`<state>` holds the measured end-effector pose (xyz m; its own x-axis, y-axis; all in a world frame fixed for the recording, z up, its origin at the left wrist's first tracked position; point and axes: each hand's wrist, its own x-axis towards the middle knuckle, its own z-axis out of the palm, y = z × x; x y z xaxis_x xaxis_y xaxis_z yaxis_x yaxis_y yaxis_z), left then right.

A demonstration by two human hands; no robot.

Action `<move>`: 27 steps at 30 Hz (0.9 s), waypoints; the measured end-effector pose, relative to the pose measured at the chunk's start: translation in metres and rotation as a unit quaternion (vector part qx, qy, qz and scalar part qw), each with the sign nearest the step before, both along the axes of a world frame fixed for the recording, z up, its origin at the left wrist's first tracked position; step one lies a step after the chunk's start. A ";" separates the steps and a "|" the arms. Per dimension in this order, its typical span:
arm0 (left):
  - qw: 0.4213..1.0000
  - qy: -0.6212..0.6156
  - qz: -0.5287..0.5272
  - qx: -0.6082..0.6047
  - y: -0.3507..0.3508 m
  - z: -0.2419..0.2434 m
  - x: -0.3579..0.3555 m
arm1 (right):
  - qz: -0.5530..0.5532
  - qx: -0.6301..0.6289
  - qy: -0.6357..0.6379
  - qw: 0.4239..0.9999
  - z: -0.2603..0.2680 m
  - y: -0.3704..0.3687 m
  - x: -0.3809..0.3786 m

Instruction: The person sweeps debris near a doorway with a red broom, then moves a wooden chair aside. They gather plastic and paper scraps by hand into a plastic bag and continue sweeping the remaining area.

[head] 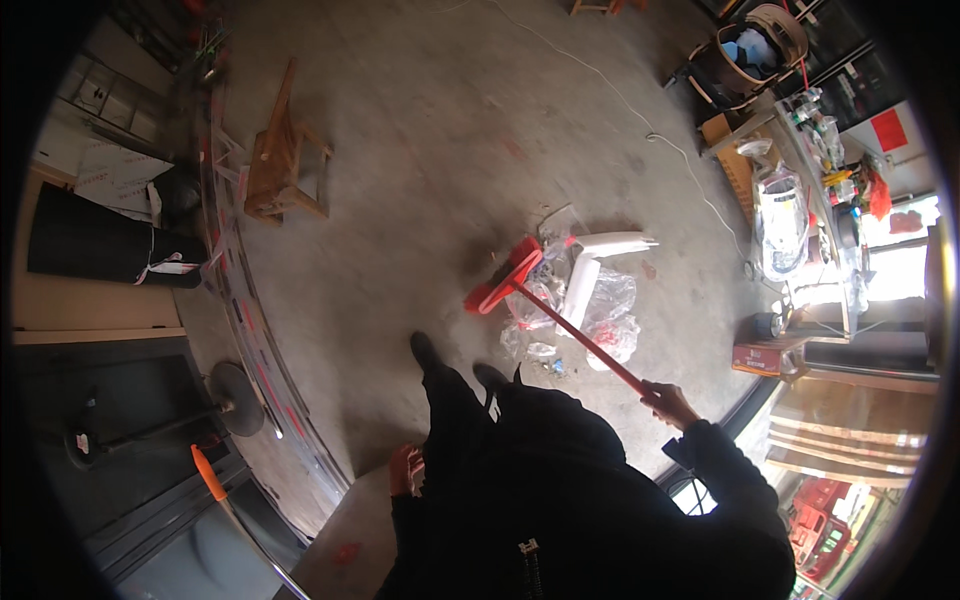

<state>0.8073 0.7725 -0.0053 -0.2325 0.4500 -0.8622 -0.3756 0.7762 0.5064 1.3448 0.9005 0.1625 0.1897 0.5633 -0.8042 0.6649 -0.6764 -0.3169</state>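
Observation:
My right hand [670, 404] grips the end of the red handle of a push broom [577, 334]. The broom's red head [510, 277] is on the concrete floor, at the left edge of a heap of litter. Clear plastic wrapping [611, 330] and white foam pieces [580, 294] make up most of that heap, with small scraps around them. My left hand [406, 469] hangs beside my left leg with loosely curled fingers; I see nothing in it.
A wooden chair [281, 169] stands at the left, beside long wrapped strips [259, 330]. Further left are a black roll [112, 240] and an orange-tipped metal pole [210, 474]. A white cord [600, 75] crosses the floor. At right stand a cluttered table [825, 247] and a red box [765, 358].

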 end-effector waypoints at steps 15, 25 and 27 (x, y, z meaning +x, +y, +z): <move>0.998 0.002 -0.007 -0.060 0.174 -0.014 -0.182 | -0.122 0.066 0.205 0.969 -0.109 0.261 -0.260; 0.987 0.090 -0.130 0.014 0.371 -0.021 -0.321 | -0.098 0.111 0.132 0.980 -0.162 0.402 -0.335; 0.986 0.091 -0.136 0.016 0.402 -0.020 -0.323 | -0.065 0.109 0.091 0.988 -0.173 0.383 -0.314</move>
<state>0.4840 1.1745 -0.0250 -0.2492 0.5429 -0.8020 -0.0572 0.8184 0.5718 1.0307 1.2840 -0.0103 0.1345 0.7072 -0.6941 0.4955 -0.6546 -0.5710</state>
